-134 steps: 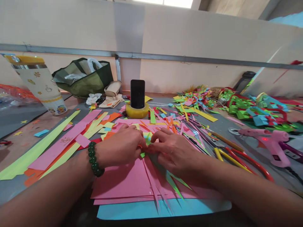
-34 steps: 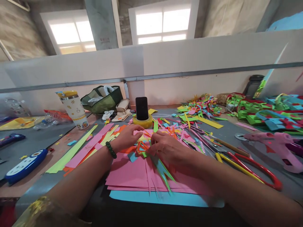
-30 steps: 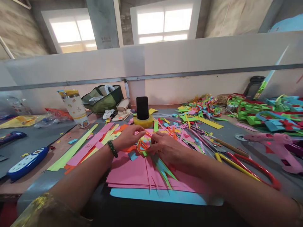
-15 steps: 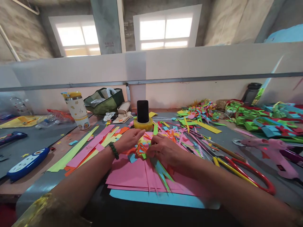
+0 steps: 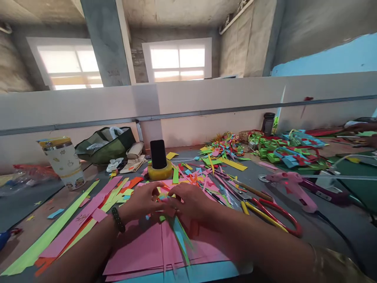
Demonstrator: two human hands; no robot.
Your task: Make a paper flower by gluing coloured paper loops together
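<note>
Both hands meet over a stack of pink paper sheets (image 5: 135,249), with a blue sheet (image 5: 218,270) under it. My left hand (image 5: 143,202), a dark bead bracelet at its wrist, curls round the left side of a small paper ornament (image 5: 163,195) in several colours. My right hand (image 5: 190,200) pinches the ornament's right side, fingertips bent inward. Thin paper streamers (image 5: 180,236) in blue, green and pink hang from it over the pink sheets. The fingers hide most of the ornament's body.
A phone (image 5: 158,154) stands in a yellow tape roll (image 5: 160,171). Scissors (image 5: 265,214) and a pink glue gun (image 5: 294,188) lie at right. Coloured strips (image 5: 79,220) and a tumbler (image 5: 63,163) are at left. Another person's hand (image 5: 361,127) shows far right.
The view has swung to the right and tilted up. My left hand has curled its fingers round the ornament, and the hands are closer together over it.
</note>
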